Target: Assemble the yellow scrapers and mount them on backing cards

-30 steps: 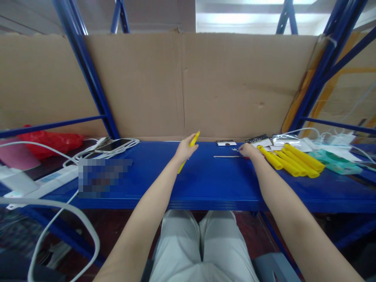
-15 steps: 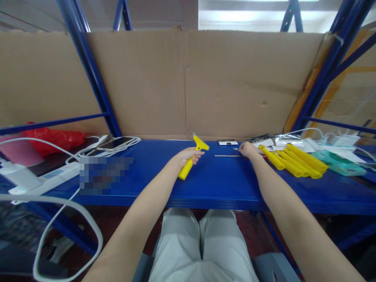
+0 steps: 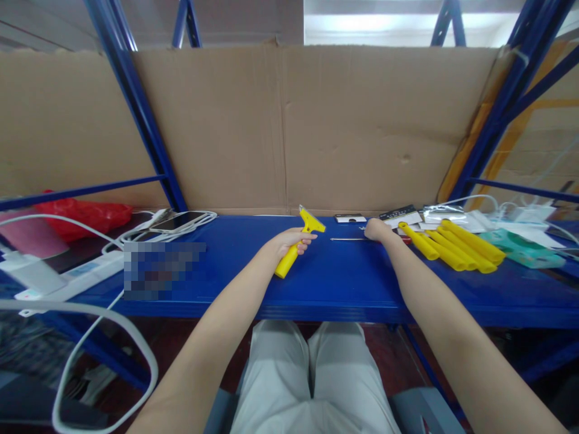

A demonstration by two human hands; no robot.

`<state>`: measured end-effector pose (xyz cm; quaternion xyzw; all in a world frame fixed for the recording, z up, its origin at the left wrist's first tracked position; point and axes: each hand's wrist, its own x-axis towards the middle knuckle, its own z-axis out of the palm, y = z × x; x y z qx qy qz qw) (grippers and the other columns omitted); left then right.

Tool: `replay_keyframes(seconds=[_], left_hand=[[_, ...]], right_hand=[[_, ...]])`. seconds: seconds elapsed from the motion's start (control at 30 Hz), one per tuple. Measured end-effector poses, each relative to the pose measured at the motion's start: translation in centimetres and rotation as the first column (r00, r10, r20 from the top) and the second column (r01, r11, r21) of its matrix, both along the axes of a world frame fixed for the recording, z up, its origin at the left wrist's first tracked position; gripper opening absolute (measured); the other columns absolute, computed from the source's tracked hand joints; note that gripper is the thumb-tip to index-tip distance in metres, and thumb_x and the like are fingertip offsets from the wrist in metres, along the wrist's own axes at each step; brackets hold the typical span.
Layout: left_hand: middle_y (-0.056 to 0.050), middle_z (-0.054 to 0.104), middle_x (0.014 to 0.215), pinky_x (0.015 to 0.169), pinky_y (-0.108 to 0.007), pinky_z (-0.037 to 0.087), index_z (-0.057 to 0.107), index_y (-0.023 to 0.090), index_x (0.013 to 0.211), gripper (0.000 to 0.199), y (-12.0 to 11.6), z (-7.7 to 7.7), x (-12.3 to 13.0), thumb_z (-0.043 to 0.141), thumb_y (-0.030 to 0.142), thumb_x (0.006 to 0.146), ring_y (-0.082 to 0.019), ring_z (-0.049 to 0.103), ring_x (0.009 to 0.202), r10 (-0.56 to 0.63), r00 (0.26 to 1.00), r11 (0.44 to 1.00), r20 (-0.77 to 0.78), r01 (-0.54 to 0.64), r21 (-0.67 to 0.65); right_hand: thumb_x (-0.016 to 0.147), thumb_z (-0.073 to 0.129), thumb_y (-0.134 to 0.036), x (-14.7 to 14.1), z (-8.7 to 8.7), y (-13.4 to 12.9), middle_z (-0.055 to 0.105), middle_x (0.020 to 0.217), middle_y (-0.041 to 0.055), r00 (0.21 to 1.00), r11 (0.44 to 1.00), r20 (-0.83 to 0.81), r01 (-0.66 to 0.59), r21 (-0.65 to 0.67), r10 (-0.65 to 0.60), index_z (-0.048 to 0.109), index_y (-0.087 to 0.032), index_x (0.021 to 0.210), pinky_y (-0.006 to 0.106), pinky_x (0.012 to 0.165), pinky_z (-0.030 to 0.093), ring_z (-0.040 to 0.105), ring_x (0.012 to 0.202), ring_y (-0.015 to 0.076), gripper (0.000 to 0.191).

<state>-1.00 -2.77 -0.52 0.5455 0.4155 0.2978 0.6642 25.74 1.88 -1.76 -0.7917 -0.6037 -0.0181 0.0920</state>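
My left hand (image 3: 296, 240) is wrapped round the yellow handle of a scraper (image 3: 286, 263), which tilts with its wide head up, above the blue tabletop (image 3: 244, 283). At the right, my right hand (image 3: 378, 230) rests low on the tabletop with its fingers curled down and drawn together. What they pinch, if anything, is hidden. Small metal pieces (image 3: 362, 228), perhaps screws, lie at its fingertips. Beneath the same hand runs a screwdriver (image 3: 348, 239), its thin shaft pointing left and a bit of red handle showing on the right.
Several yellow handles (image 3: 452, 250) lie to the right, beside a green plastic packet (image 3: 525, 248). Black-and-white cards (image 3: 400, 216) and a small card (image 3: 350, 219) are at the back. On the left are a phone (image 3: 178, 221), white cables and a power strip (image 3: 85, 274). Cardboard (image 3: 217, 126) walls the back.
My right hand has shifted slightly left, over the small metal pieces, and its fingers have curled further down. The scraper in my left hand has moved slightly to the right.
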Motion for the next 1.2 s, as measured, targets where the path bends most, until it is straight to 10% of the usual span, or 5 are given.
replay_keyframes(seconds=[0.13, 0.27, 0.43, 1.2], left_hand=[[0.011, 0.038, 0.047, 0.032, -0.011, 0.02, 0.039, 0.019, 0.075, 0.022, 0.0, 0.0, 0.0, 0.056, 0.008, 0.082, 0.0, 0.029, 0.03, -0.003, 1.0, 1.0, 0.007, 0.003, 0.015], [0.012, 0.038, 0.047, 0.033, -0.011, 0.02, 0.038, 0.019, 0.075, 0.026, 0.1, 0.0, 0.0, 0.062, 0.011, 0.079, 0.0, 0.029, 0.031, -0.009, 1.0, 1.0, 0.009, 0.008, 0.022], [0.01, 0.04, 0.048, 0.033, -0.012, 0.021, 0.041, 0.019, 0.077, 0.019, 0.3, -0.2, -0.2, 0.056, 0.009, 0.081, -0.001, 0.03, 0.03, -0.051, 0.998, 0.998, 0.03, 0.049, 0.047], [0.011, 0.039, 0.047, 0.032, -0.013, 0.022, 0.043, 0.019, 0.081, 0.019, 0.4, -0.6, -0.1, 0.061, 0.012, 0.078, -0.002, 0.031, 0.03, -0.11, 0.993, 0.991, 0.033, 0.108, 0.077]], right_hand=[[0.077, 0.05, -0.011, -2.0, 1.1, -0.8, 0.069, 0.094, 0.0142, 0.967, 0.974, -0.126, -0.211, 0.084, 0.221, 0.069, -0.01, 0.088, 0.028, 0.08, 0.045, 0.062, 0.096, 0.0234, 0.022], [0.079, 0.051, -0.015, -5.3, 1.9, -1.7, 0.069, 0.09, 0.0081, 0.774, 0.804, -0.248, -0.504, 0.316, 0.583, 0.067, -0.013, 0.082, 0.025, 0.079, 0.045, 0.062, 0.086, 0.0168, 0.016], [0.073, 0.056, -0.012, -8.2, 1.6, -2.3, 0.067, 0.085, 0.0051, 0.689, 0.688, -0.189, -0.578, 0.439, 0.699, 0.063, -0.018, 0.067, 0.03, 0.089, 0.041, 0.059, 0.088, 0.0169, 0.011], [0.066, 0.062, -0.016, -9.5, 1.5, -3.4, 0.059, 0.067, -0.0017, 0.611, 0.834, -0.574, -0.333, 0.439, 0.546, 0.055, -0.017, 0.062, 0.029, 0.074, 0.044, 0.054, 0.069, 0.0128, 0.008]])
